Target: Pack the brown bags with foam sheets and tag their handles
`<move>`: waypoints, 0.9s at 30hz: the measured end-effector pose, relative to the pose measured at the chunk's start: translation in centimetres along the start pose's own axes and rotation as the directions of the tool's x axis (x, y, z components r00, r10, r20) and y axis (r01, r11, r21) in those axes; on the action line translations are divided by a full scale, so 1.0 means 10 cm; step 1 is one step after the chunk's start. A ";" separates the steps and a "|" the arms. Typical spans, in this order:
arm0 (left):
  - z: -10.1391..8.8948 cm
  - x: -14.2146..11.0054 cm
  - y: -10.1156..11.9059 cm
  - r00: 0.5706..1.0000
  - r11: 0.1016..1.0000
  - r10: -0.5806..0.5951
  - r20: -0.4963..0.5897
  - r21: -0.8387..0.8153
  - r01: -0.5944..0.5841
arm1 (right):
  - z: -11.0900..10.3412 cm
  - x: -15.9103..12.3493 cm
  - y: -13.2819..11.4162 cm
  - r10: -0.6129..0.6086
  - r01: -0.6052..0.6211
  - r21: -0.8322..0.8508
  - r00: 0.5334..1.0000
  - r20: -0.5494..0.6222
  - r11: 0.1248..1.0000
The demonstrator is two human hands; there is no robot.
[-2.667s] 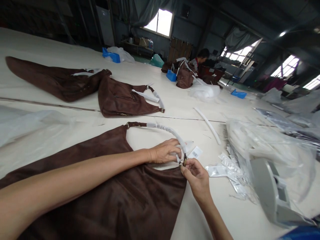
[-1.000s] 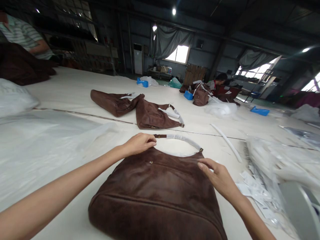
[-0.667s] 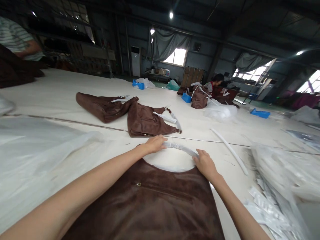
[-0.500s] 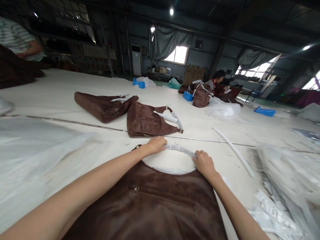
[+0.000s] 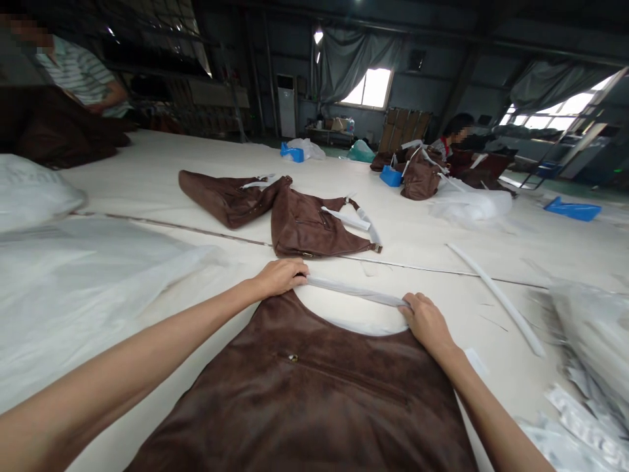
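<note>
On the white worktable point(image 5: 417, 265), right in front of me, lies a dark brown shoulder bag point(image 5: 324, 419), its zipper point(image 5: 344, 379) facing up. My left hand point(image 5: 281, 276) grips one end of its white-wrapped strap point(image 5: 354, 291) and my right hand point(image 5: 427, 321) clasps the other, the length between them nearly straight. Two similar bags point(image 5: 307, 226) lie beyond.

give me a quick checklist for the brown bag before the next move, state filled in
1. Left hand gripping the strap: ok, at its left end.
2. Right hand gripping the strap: ok, at its right end.
3. White wrap covering the strap between the hands: ok.
4. Strap fittings in sound order: cannot tell, mostly hidden by the hands.
5. Loose white strip apart from the brown bag: ok, lying to its right.
</note>
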State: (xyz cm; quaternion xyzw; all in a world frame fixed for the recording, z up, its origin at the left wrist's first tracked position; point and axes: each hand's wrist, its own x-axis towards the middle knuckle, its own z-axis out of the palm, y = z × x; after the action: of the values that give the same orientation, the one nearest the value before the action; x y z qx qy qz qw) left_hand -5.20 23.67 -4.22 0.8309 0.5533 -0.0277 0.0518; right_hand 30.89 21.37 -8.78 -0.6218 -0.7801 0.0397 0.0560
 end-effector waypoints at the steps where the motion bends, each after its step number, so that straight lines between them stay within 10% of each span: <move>1: -0.02 0.00 0.00 1.000 1.000 -0.012 0.008 -0.005 0.012 | 0.00 0.00 0.00 -0.004 0.004 0.007 1.000 -0.006 1.000; 11: 0.00 0.35 0.53 0.994 0.995 0.101 0.041 -0.002 -0.101 | -0.03 -0.02 0.03 -0.025 0.027 0.079 0.999 -0.029 0.996; 21: 0.03 0.25 0.29 1.000 1.000 0.011 0.004 0.029 -0.011 | -0.11 -0.10 -0.01 0.029 0.026 0.283 0.981 -0.190 0.959; 27: -0.31 -0.03 0.28 0.999 0.998 -0.039 -0.035 -0.047 0.037 | -0.43 -0.45 0.16 0.131 0.016 0.429 0.941 -0.311 0.903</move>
State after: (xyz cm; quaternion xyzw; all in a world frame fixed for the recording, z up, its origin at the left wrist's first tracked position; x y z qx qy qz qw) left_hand -2.77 22.70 -0.92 0.8191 0.5704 -0.0008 0.0607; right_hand 33.98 17.32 -4.85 -0.6151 -0.7130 0.1049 0.3198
